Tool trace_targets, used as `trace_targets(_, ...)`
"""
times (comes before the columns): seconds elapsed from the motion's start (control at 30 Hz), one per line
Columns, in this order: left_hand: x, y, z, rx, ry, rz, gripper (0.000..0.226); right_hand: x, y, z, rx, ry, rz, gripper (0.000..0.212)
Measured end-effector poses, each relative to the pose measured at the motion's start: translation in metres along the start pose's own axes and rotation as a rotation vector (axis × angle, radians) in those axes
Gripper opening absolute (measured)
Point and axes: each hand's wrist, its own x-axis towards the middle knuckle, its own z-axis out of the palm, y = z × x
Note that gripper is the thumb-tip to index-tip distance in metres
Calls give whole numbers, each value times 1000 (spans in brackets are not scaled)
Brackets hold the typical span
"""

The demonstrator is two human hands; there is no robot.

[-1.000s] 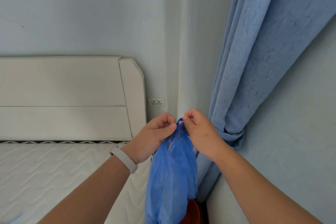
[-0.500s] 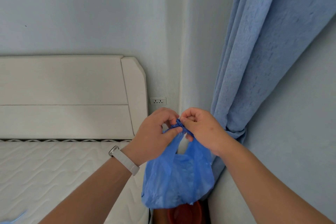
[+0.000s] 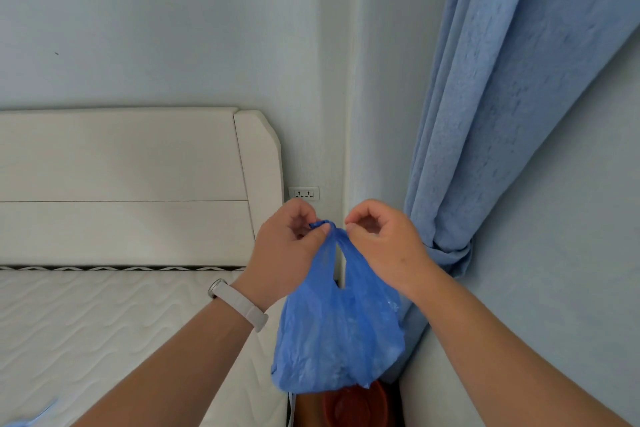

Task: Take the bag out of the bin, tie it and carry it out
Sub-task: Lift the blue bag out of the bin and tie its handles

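Note:
A blue plastic bag [image 3: 337, 333] hangs in the air in front of me, bulging at the bottom. Its two handles are gathered at the top. My left hand [image 3: 289, 248] pinches those handles between thumb and fingers. My right hand [image 3: 382, 243] is just to the right, fingers curled and slightly apart, thumb tip beside the right handle with nothing clearly in its grip. Directly under the bag stands the red-brown bin [image 3: 355, 406], mostly hidden by the bag and cut off by the frame's lower edge.
A white mattress [image 3: 104, 329] and cream headboard [image 3: 131, 184] fill the left. A tied-back blue curtain [image 3: 491, 135] hangs on the right, close to my right arm. A wall socket [image 3: 304, 193] sits in the corner behind my hands.
The bag has risen above the bin and its bottom now shows. My right hand has drawn away to the right from the gathered handles, which stay in my left hand.

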Motion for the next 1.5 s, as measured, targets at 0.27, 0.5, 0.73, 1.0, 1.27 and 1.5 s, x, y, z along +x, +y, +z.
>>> trace_targets(0.27, 6, -1, -9, -217, 60, -153, 19, -13, 10, 16, -166, -244, 33, 14)
trace_targets(0.5, 2, 4, -9, -315, 19, -181, 15, -11, 10, 24, -16, -108, 39, 17)
trace_targets(0.73, 0, 5, -7, -252, 22, -150, 21, -7, -3, 14, 180, -64, 40, 17)
trace_targets(1.0, -3, 6, -8, -303, 7, -194, 18, -8, -3, 14, 91, -74, 100, 16)
trace_targets(1.27, -7, 4, -12, -275, -12, -256, 11, -12, -2, 19, 92, -53, 116, 9)
trace_targets(1.5, -13, 7, -10, -312, -28, -258, 9, -15, -2, 22, 89, -36, 78, 13)
